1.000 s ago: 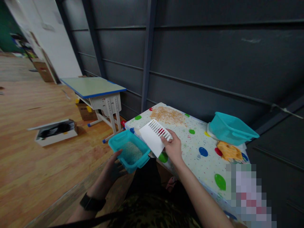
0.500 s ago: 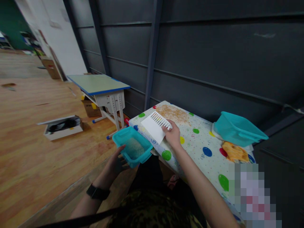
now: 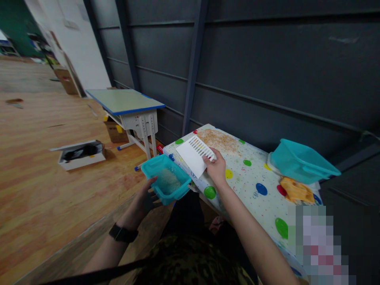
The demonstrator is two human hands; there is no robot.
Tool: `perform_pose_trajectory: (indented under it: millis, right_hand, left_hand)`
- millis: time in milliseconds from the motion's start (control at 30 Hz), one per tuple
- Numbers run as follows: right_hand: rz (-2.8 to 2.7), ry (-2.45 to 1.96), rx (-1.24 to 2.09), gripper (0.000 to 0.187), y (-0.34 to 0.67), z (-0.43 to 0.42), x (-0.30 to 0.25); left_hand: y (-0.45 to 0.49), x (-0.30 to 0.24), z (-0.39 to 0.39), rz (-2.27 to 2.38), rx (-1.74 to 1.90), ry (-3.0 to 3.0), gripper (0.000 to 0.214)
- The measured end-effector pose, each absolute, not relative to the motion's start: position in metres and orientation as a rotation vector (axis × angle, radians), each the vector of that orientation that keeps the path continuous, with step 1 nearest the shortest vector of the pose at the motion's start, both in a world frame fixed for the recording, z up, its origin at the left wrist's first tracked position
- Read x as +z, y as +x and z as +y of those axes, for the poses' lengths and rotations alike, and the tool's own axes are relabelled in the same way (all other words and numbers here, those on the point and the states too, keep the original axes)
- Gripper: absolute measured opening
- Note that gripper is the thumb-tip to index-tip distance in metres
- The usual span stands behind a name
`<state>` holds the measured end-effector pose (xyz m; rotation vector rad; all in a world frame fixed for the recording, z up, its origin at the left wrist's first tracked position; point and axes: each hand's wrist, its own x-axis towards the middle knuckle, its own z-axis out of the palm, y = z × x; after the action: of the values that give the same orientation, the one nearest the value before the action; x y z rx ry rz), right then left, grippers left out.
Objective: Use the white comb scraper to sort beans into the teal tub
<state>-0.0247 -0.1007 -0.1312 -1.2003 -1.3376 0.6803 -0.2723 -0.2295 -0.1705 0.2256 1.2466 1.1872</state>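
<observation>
My left hand (image 3: 146, 202) grips the near left side of a teal plastic bin (image 3: 180, 194), thumb over the rim and the other fingers spread below. The bin hangs beside the table's left edge, with pale, rice-like grains (image 3: 168, 180) inside. My right hand (image 3: 216, 164) pinches the right edge of a flat white slotted plate (image 3: 191, 158), with a row of slots along its far side. The plate is tilted at the table edge, close to the bin's right rim. Behind it, yellow-brown grains (image 3: 219, 140) lie spread on the tablecloth.
The table wears a balloon-print cloth (image 3: 237, 190). At its right end are another teal bin (image 3: 299, 160) and an orange cloth (image 3: 297, 190). A school desk (image 3: 127, 102) stands to the left, with an opened white box (image 3: 83, 156) on the floor. A dark panelled wall (image 3: 267, 59) runs behind.
The view has shifted slightly. Both hands keep their holds, and the slotted plate and the bin stay in nearly the same places by the table edge.
</observation>
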Motion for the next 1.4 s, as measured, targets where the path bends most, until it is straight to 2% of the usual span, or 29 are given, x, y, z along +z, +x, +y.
perform_pose_trajectory:
  millis: [167, 400, 800, 1067, 1167, 1267, 1400]
  right_hand:
    - [-1.338, -1.201, 0.643, 0.048, -0.031, -0.108, -0.132]
    - [-1.319, -1.163, 0.75, 0.058, -0.034, -0.126, -0.135]
    - [-1.264, -1.179, 0.721, 0.054, -0.039, -0.145, -0.135]
    - [-1.221, -1.068, 0.998, 0.061, -0.037, -0.153, -0.143]
    - [-1.144, -1.109, 0.913, 0.067, -0.029, -0.154, -0.143]
    - [-1.113, -1.173, 0.806, 0.066, -0.021, -0.154, -0.144]
    - [-1.139, -1.123, 0.881, 0.064, -0.013, -0.158, -0.142]
  left_hand:
    - [-0.276, -0.175, -0.229, 1.253, 1.174, 0.241, 0.033]
    - [-0.276, -0.178, -0.227, 1.246, 1.182, 0.226, 0.035]
    - [-0.278, -0.183, -0.228, 1.249, 1.178, 0.258, 0.039]
    - [-0.272, -0.167, -0.233, 1.25, 1.197, 0.204, 0.02]
    - [-0.271, -0.164, -0.234, 1.267, 1.217, 0.174, 0.018]
    - [-0.271, -0.161, -0.236, 1.304, 1.221, 0.151, 0.019]
    - [-0.274, -0.159, -0.241, 1.31, 1.222, 0.154, 0.017]
